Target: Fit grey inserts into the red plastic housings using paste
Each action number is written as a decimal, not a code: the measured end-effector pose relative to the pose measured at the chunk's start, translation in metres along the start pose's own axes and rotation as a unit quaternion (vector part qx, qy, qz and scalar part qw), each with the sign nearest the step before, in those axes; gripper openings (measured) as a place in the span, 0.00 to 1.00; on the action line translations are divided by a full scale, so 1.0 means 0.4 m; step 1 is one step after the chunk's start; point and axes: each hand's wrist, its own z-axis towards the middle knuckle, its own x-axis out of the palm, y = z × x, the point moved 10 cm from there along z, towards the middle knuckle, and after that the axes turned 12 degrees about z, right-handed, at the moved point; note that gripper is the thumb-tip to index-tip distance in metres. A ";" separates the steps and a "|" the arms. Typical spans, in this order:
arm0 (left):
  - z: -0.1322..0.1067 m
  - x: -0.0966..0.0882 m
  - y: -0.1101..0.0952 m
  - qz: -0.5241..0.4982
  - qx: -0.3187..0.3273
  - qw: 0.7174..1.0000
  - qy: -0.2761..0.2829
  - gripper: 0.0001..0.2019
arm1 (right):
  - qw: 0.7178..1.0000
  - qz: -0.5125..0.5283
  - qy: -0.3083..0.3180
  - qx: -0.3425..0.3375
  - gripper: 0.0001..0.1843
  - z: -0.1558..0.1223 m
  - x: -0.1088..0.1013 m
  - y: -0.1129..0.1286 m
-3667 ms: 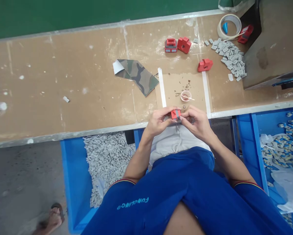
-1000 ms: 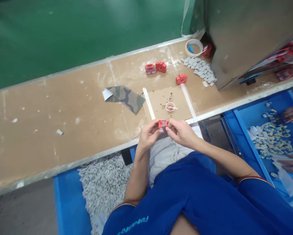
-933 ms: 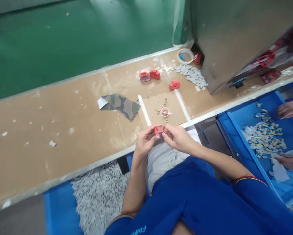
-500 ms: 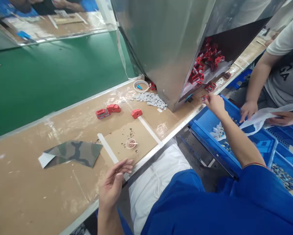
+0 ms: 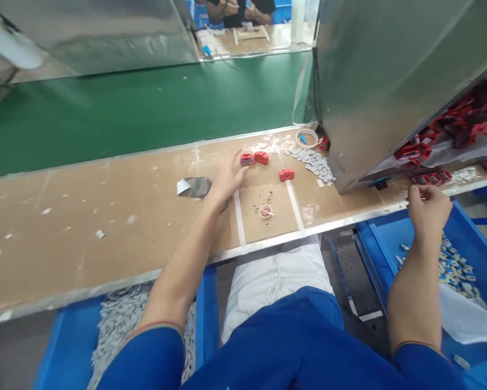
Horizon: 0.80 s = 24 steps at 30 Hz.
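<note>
My left hand [image 5: 228, 176] reaches over the brown-covered bench, fingers apart, with the fingertips close to a red part with a grey underside [image 5: 247, 159]. A second red part [image 5: 261, 157] lies against that one, and a third red part [image 5: 286, 174] sits to their right by a white tape strip. At the right, my right hand [image 5: 430, 208] is loosely closed at the bench edge, thumb and fingers curled together. No object shows in it. Just beyond its fingers lies a short row of red parts [image 5: 431, 177]. A camouflage-patterned sheet [image 5: 198, 187] is partly behind my left forearm.
A small clear cup [image 5: 266, 211] stands between two tape strips among dark crumbs. Grey flat pieces [image 5: 318, 165] and a tape roll [image 5: 307, 138] lie by the metal housing [image 5: 365, 97]. Red parts [image 5: 426, 141] are heaped inside it. Blue bins [image 5: 373, 238] stand below the bench.
My view has swung left. My left hand has moved from the front edge up to the red parts. My right hand no longer shows a red part, and the row beside it looks longer.
</note>
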 end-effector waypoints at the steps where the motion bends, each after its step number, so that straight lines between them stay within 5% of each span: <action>1: 0.052 0.031 -0.011 0.041 0.015 0.999 0.028 0.19 | 0.998 0.053 0.016 -0.004 0.08 -0.052 0.020 0.011; 3: 0.116 0.089 -0.020 0.102 0.035 0.990 0.087 0.16 | 0.990 0.119 0.082 -0.011 0.13 -0.163 0.080 0.040; 6: 0.118 0.095 -0.002 0.121 0.023 0.988 0.089 0.11 | 0.958 0.178 0.222 -0.033 0.20 -0.326 0.190 0.101; 10: -0.014 0.022 0.040 -0.063 -0.014 0.997 0.032 0.16 | 0.894 0.236 0.372 -0.083 0.17 -0.483 0.316 0.209; 12: -0.112 0.005 0.073 -0.197 -0.072 0.977 0.036 0.17 | 0.868 0.261 0.407 -0.115 0.17 -0.526 0.370 0.269; 15: -0.256 -0.001 0.094 -0.376 -0.129 0.916 0.048 0.16 | 0.842 0.296 0.422 -0.160 0.21 -0.561 0.444 0.350; 19: -0.394 0.052 0.082 -0.525 -0.155 0.829 0.116 0.26 | 0.827 0.321 0.404 -0.224 0.13 -0.571 0.504 0.425; 24: -0.461 0.093 0.110 -0.496 -0.168 0.850 0.058 0.30 | 0.849 0.323 0.337 -0.246 0.11 -0.542 0.521 0.450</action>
